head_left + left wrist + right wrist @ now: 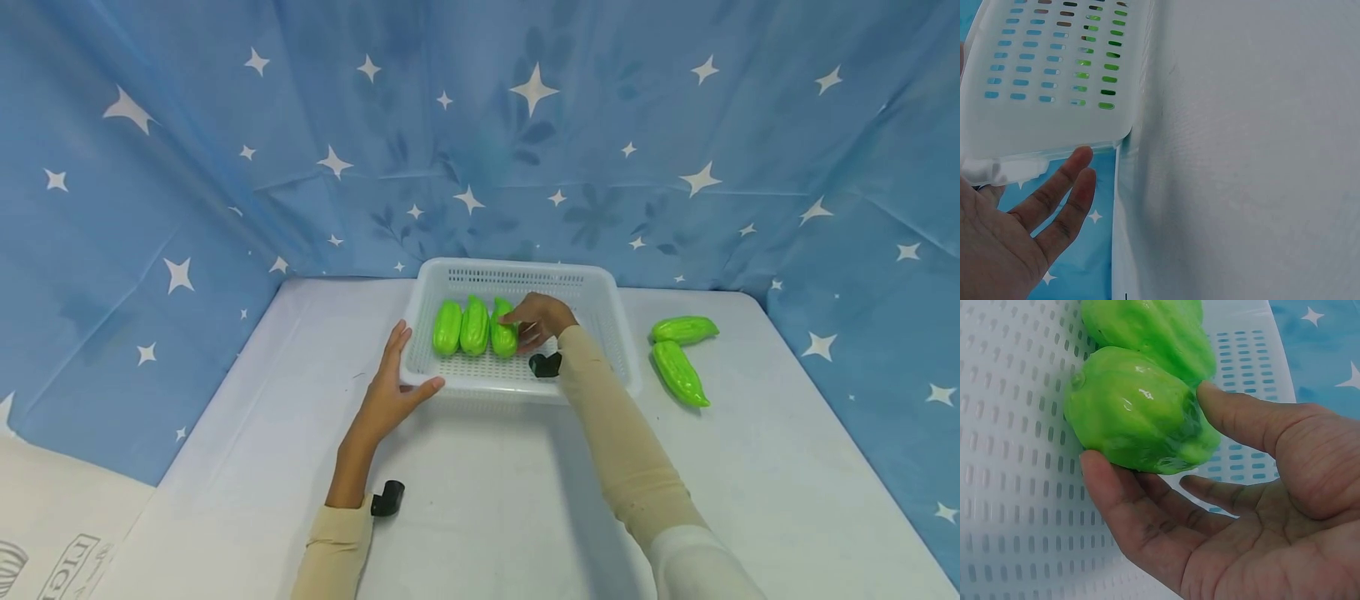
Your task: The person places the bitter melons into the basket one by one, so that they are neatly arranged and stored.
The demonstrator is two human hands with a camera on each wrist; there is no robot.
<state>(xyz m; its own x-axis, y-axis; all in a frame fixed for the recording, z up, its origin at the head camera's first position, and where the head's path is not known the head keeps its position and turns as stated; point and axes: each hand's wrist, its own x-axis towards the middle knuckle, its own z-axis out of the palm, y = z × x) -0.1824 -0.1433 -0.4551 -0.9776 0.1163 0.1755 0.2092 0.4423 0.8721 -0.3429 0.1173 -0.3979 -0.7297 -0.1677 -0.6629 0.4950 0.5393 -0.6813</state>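
Three green vegetables [474,327] lie in a white basket [517,387] at twelve o'clock on your worktop [487,500], two loose vegetables [679,375] at its three o'clock. Starry blue curtains [480,125] span ten to two. Your left hand [388,396], fingers spread, touches the basket's seven-o'clock corner; your right hand [542,317] pinches the rightmost basketed vegetable [503,340].

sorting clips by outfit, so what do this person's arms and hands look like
The left hand and right hand wear no gloves. The left sleeve is plain beige; the right sleeve is beige too, turning white further up the arm. Each wrist has a small black device, left and right. No cables show.
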